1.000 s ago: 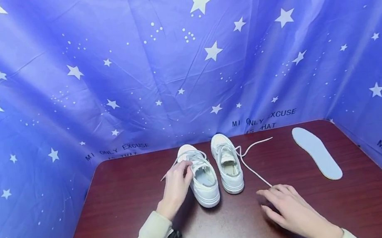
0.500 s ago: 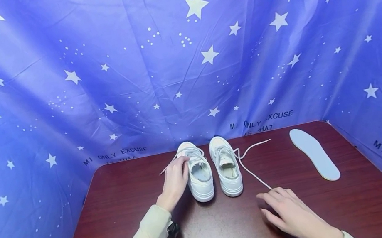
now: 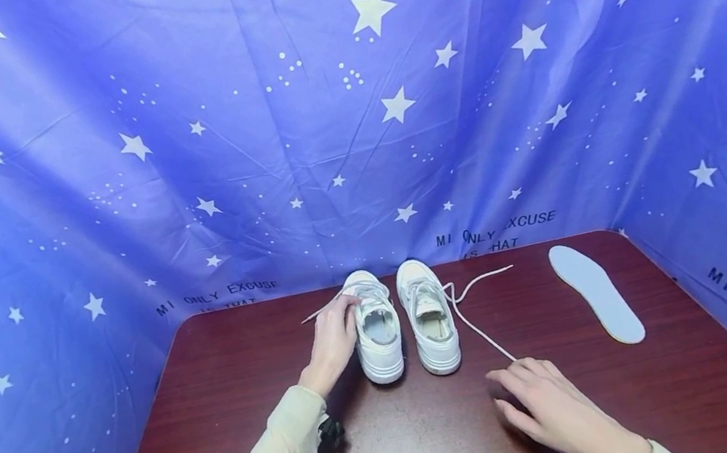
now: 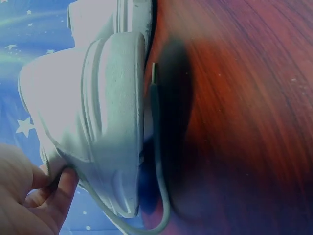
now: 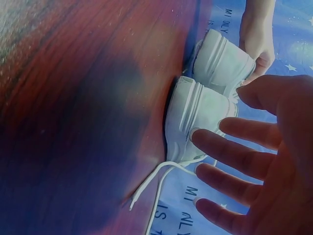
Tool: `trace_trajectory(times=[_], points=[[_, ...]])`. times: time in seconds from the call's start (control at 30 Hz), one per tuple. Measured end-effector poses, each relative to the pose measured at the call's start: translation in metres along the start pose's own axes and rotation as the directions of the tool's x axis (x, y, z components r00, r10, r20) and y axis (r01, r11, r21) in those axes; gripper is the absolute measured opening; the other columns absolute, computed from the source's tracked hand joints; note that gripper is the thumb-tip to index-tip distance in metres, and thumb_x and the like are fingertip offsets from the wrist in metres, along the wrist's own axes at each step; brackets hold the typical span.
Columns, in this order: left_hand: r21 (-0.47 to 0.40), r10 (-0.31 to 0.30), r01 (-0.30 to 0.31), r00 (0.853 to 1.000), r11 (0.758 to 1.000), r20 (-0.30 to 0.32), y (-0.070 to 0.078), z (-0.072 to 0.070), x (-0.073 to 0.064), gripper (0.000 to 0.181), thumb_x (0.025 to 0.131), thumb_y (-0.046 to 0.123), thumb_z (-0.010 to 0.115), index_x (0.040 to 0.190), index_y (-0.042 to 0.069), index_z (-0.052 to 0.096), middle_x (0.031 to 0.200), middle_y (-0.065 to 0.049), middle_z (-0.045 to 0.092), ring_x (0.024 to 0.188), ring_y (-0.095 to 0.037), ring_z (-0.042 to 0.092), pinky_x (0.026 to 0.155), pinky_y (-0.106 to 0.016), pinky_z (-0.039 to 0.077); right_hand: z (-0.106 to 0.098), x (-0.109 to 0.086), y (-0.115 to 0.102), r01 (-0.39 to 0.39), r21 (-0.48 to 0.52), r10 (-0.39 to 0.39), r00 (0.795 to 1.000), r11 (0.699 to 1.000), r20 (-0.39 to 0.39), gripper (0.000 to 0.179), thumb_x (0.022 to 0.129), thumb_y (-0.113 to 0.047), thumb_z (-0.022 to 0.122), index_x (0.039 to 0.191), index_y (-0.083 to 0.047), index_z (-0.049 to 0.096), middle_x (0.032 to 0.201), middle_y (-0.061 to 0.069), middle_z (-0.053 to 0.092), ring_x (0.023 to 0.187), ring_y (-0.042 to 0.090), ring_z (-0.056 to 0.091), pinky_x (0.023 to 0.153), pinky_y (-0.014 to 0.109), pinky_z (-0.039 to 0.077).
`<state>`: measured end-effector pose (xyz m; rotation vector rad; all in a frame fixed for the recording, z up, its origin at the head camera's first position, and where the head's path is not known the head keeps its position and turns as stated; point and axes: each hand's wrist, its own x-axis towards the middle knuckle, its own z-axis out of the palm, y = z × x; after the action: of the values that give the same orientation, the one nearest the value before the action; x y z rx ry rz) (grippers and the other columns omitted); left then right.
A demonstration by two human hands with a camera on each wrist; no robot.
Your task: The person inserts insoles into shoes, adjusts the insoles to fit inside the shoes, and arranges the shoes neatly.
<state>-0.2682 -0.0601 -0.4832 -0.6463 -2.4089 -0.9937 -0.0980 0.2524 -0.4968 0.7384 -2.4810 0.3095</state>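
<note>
1. At the left side of the left shoe (image 3: 382, 363), the left hand (image 3: 333, 337) is placed; the upper is pinched between thumb and fingers near the tongue. The exact edge gripped is hidden.
2. Over the near right part of the table (image 3: 401, 452), the right hand (image 3: 545, 406) is held with fingers spread, nothing gripped. The right lace (image 3: 486, 333) is led toward its fingertips; whether it is touched cannot be told.
3. The left shoe's long axis is pointed nearly straight away from the person, toe toward the cloth (image 3: 335, 143). From the right hand it is found ahead and to the left, past the right shoe (image 3: 440, 355); the left hand is clearly nearer.
4. The 2 shoes are set side by side, roughly parallel, narrowly apart at the heels.
5. Farther right, 1 insole (image 3: 597, 293) is seen flat, slanted, nearer the right hand.
6. Against 1.0 s earlier: the left shoe has been straightened; its heel, then nearer the person than the right shoe's, is now about level with it. Little change is noted in the right hand.
</note>
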Motion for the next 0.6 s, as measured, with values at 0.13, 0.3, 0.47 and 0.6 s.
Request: trace_trajectory(times=[0.13, 0.3, 0.47, 0.6], points=[[-0.010, -0.003, 0.003, 1.000, 1.000, 0.012, -0.004, 0.001, -0.001, 0.016, 0.097, -0.007, 0.060, 0.106, 0.001, 0.071, 0.104, -0.014, 0.075, 0.100, -0.032, 0.073, 0.086, -0.047, 0.057, 0.001, 0.000, 0.000, 0.010, -0.005, -0.010, 1.000, 1.000, 0.006, 0.033, 0.077, -0.021, 0.080, 0.109, -0.015, 0.071, 0.095, -0.008, 0.064, 0.092, 0.015, 0.059, 0.078, 0.043, 0.048], [-0.021, -0.010, 0.010, 1.000, 1.000, 0.007, -0.008, 0.003, -0.002, 0.016, 0.098, -0.006, 0.060, 0.106, 0.001, 0.072, 0.106, -0.013, 0.075, 0.102, -0.031, 0.073, 0.088, -0.046, 0.057, 0.001, 0.000, 0.000, 0.025, -0.008, -0.025, 1.000, 1.000, 0.002, 0.030, 0.079, -0.021, 0.079, 0.107, -0.015, 0.071, 0.094, -0.009, 0.063, 0.091, 0.015, 0.057, 0.077, 0.041, 0.047], [-0.019, -0.025, 0.025, 1.000, 0.999, -0.009, -0.011, 0.005, -0.004, 0.016, 0.097, -0.006, 0.061, 0.105, 0.000, 0.073, 0.107, -0.014, 0.076, 0.103, -0.031, 0.073, 0.088, -0.046, 0.058, 0.002, 0.000, 0.000, 0.031, -0.014, -0.031, 1.000, 0.999, 0.001, 0.027, 0.080, -0.022, 0.079, 0.105, -0.015, 0.071, 0.093, -0.010, 0.062, 0.090, 0.015, 0.057, 0.078, 0.042, 0.048], [-0.011, -0.029, 0.029, 0.999, 1.000, -0.015, -0.012, 0.006, -0.004, 0.016, 0.097, -0.006, 0.061, 0.106, 0.001, 0.074, 0.107, -0.014, 0.076, 0.101, -0.031, 0.073, 0.086, -0.046, 0.058, 0.004, 0.000, 0.001, 0.036, -0.010, -0.036, 0.999, 0.999, 0.002, 0.026, 0.081, -0.022, 0.079, 0.104, -0.015, 0.071, 0.092, -0.010, 0.062, 0.090, 0.014, 0.056, 0.077, 0.042, 0.047]])
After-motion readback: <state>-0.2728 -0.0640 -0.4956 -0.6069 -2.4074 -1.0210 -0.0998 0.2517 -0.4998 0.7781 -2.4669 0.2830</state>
